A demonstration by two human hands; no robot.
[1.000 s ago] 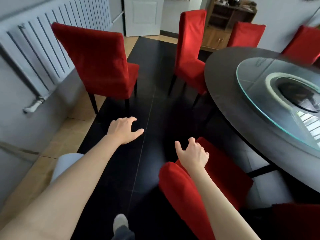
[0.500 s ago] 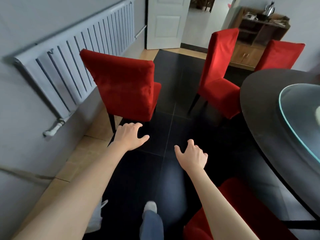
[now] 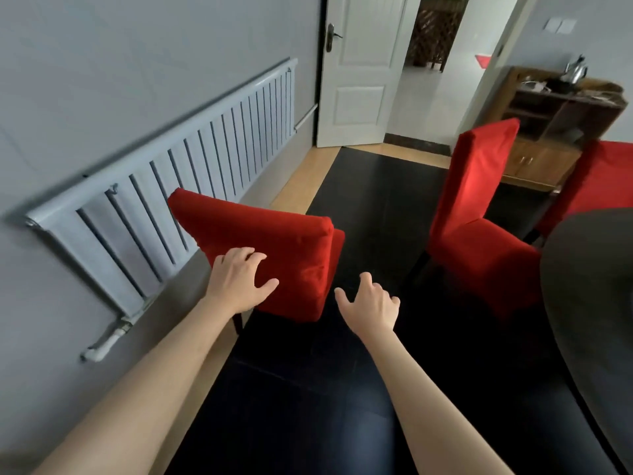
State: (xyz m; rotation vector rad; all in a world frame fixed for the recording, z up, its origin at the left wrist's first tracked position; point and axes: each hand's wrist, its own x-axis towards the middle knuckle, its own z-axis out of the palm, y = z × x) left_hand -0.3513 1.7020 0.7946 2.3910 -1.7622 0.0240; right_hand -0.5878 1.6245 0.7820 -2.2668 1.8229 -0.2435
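Presently, my left hand (image 3: 239, 282) and right hand (image 3: 371, 305) were both spread and empty, reaching for the chair (image 3: 291, 241) standing beside the radiator (image 3: 171, 173), with grasping and moving it not yet done.

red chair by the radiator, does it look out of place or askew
Yes: the red chair stands alone beside the radiator, away from the table, while another chair stands right by the table.
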